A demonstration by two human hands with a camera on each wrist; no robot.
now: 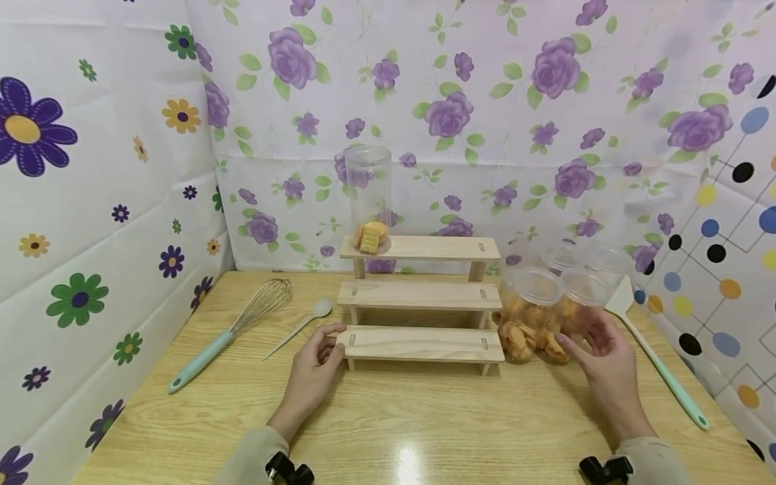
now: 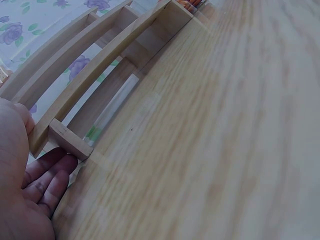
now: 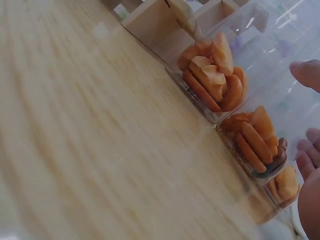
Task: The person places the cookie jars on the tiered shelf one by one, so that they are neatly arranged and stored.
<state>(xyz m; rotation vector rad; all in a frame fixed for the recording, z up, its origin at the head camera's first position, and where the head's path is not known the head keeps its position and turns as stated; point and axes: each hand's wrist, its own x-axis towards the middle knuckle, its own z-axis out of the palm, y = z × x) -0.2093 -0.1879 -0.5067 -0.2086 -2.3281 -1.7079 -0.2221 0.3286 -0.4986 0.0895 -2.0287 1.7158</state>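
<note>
A three-tier wooden shelf point(image 1: 418, 343) stands mid-table. My left hand point(image 1: 312, 370) grips the left end of its lowest tier; in the left wrist view, that hand's fingers point(image 2: 50, 182) touch the shelf leg point(image 2: 70, 139). My right hand point(image 1: 609, 367) is beside the clear jars at the shelf's right, thumb and fingers apart. Twisted brown snacks point(image 1: 518, 340) lie in the front jar point(image 1: 533, 296). The right wrist view shows snacks point(image 3: 212, 75) in several containers and my right hand point(image 3: 311, 200) near them; contact cannot be told.
A tall clear jar point(image 1: 368, 188) with crackers point(image 1: 371, 237) stands on the top tier's left end. At left lie a whisk point(image 1: 227, 337) and a small grey spoon point(image 1: 303, 323). A white spatula with a green handle point(image 1: 667, 374) lies at right. Patterned cloths surround the table point(image 1: 388, 424).
</note>
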